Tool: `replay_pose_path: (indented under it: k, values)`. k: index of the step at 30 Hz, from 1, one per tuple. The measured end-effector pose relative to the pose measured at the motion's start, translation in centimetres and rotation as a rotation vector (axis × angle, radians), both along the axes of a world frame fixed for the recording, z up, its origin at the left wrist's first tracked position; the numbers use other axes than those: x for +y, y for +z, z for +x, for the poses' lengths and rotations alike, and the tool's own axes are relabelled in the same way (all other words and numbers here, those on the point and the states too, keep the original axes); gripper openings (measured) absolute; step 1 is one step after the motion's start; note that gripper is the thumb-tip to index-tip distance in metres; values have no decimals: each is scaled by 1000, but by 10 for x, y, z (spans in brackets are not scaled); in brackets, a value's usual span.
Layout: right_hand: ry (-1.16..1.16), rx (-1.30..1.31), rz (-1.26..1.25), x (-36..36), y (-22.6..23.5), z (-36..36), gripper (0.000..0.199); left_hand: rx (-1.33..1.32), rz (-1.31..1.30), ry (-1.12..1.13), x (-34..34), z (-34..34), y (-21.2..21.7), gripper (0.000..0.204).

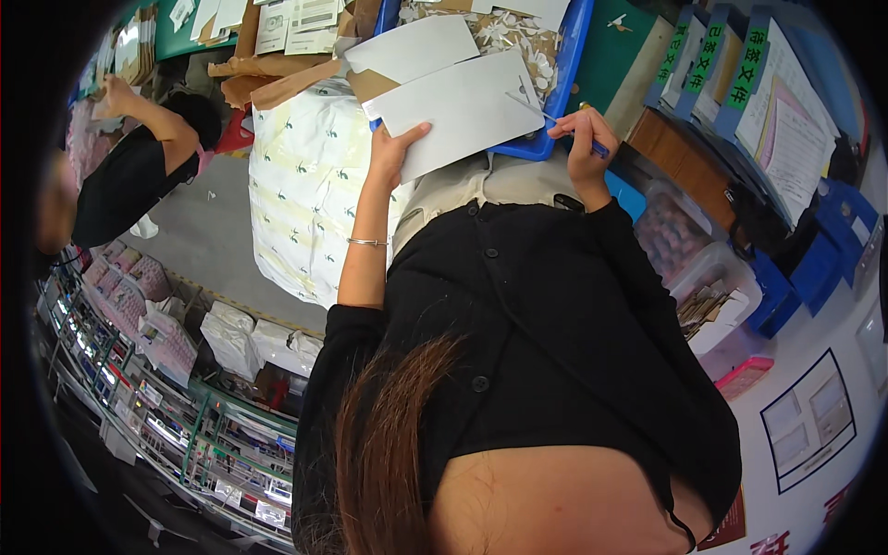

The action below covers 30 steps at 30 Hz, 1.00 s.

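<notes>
My left hand (396,153) grips the near left edge of a white card sheet (453,111), thumb on top. In my right hand (585,143) is a slim metal-tipped tool (599,148) with a blue handle; its kind is unclear. Its thin shaft reaches over the right end of the sheet, by a small narrow slot. Another white card (416,48) lies just beyond, partly covered. Beneath and behind them stands a blue tray (575,46) filled with small white and brown card scraps (527,42).
An open carton (242,74) with printed cards and a white patterned bag (296,185) are at left. Blue file binders (740,83) and clear plastic bins (712,296) sit at right. A co-worker in black (139,176) works at far left.
</notes>
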State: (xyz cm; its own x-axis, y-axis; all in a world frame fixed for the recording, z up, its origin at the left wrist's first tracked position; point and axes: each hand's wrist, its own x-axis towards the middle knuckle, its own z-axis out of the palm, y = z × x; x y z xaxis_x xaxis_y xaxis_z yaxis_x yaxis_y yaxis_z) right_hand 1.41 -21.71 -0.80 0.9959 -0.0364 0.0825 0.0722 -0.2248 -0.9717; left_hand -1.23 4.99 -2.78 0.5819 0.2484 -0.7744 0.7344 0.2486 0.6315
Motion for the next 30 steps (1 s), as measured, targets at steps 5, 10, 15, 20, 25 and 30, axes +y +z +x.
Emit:
replay_pose_path:
  k: [5,10,15,20,25,30]
  values:
    - [24,-32,-34,1,-1,0,26,-3,3,3,0,1,0,44]
    - [76,-15,-71,7,0,5,27,-15,26,1,-1,1,2,43]
    - [113,53,-87,20,-4,16,26,-109,86,-110,-6,7,13,40]
    - [96,-12,-58,7,6,19,24,-235,174,-266,-8,6,17,38]
    - [24,-92,34,-7,28,14,23,-247,140,-186,-5,-1,1,37]
    - [-8,17,60,-2,23,12,23,-227,31,-58,-2,-2,-10,37]
